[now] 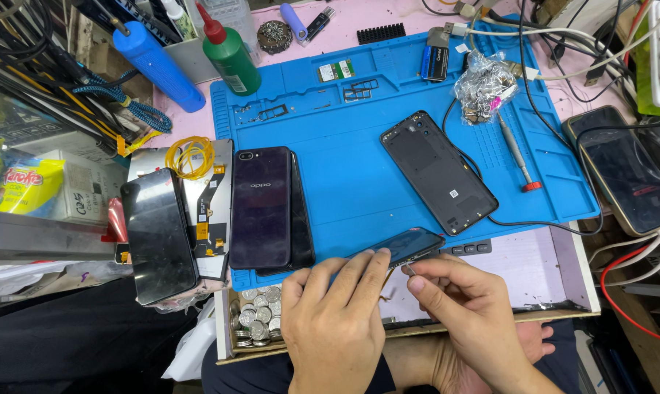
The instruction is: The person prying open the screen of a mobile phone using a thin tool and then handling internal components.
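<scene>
My left hand [335, 314] grips a dark smartphone [410, 243] by its lower end, held tilted over the front edge of the blue repair mat [344, 146]. My right hand [465, 306] pinches a small thin metal tool [409, 270] right at the phone's side edge. A black phone back cover [436, 170] lies inside-up on the mat's middle. A dark purple phone [261, 206] rests face down on the mat's left, stacked on another dark phone.
A red-tipped screwdriver [517, 157] and a foil bag [483, 86] lie on the mat's right. A black phone [157, 235] and screen part sit left. A charging phone [625, 169] lies at right. Coins [257, 321] fill an open drawer. Green [229, 52] and blue [158, 67] bottles stand behind.
</scene>
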